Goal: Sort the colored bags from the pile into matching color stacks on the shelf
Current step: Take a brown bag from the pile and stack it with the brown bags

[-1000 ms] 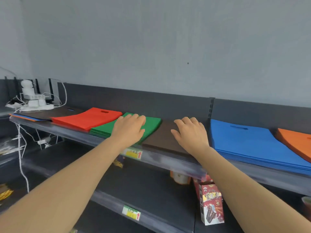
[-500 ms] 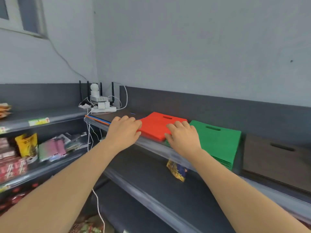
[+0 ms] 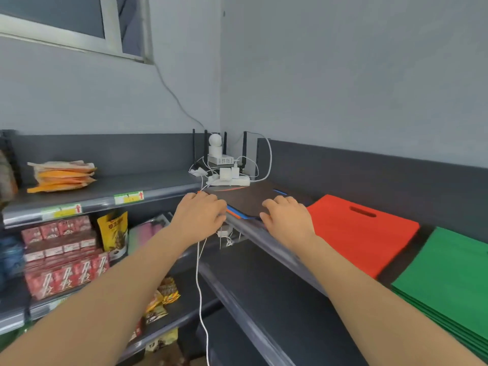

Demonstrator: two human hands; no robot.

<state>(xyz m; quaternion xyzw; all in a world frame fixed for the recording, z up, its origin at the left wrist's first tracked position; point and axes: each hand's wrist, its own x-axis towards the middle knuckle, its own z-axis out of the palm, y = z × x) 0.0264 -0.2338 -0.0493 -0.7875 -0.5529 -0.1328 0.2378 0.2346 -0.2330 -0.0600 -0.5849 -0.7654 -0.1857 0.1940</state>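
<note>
A mixed pile (image 3: 248,200) lies at the shelf's corner end, a brown bag on top with blue and orange edges showing beneath at its front. My left hand (image 3: 199,216) rests at the pile's left front corner, fingers loosely bent over the edge. On the brown bag's right front part lies my right hand (image 3: 286,220), fingers fairly straight. To the right sits a red stack (image 3: 356,233), then a green stack (image 3: 449,283) at the frame's right edge. Whether either hand pinches a bag is hidden.
A power strip (image 3: 229,180) with chargers, a router and a small white camera (image 3: 215,143) crowd the corner behind the pile. White cables (image 3: 199,286) hang below the shelf edge. Snack packets and red cartons (image 3: 60,257) fill the left shelves.
The view swung left along the shelf. Both hands travelled from the green and brown stacks, past the red stack, onto the mixed pile in the corner.
</note>
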